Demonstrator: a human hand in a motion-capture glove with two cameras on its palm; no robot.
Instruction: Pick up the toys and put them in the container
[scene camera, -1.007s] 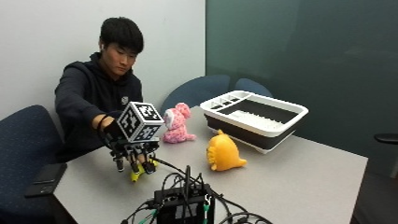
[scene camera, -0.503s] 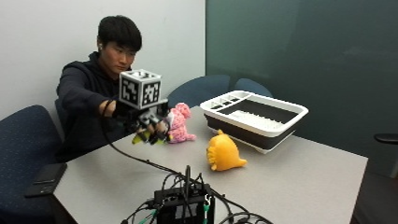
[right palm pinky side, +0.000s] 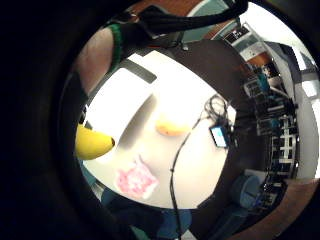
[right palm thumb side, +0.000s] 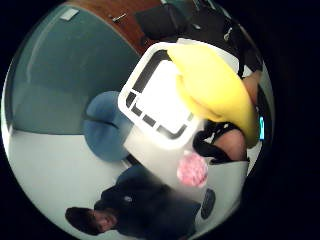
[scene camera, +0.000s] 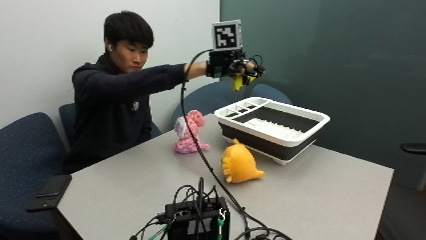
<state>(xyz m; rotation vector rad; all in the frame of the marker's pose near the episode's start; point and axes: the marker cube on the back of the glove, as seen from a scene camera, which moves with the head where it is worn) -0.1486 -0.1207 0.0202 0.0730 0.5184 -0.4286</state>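
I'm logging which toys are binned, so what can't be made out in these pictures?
- Yellow toy, outside view: mostly covered by the gloved right hand, so its kind is unclear.
- Container floor, outside view: the near wall hides part.
- Pink toy and orange toy, little finger side palm view: blurred blobs.

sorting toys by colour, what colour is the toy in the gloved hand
Yellow: the right hand holds a yellow toy above the container; clearest in the thumb-side palm view.

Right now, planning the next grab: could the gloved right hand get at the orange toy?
Probably not yet: the right hand, raised above the container, already grips a yellow toy. The orange toy itself lies uncovered on the table.
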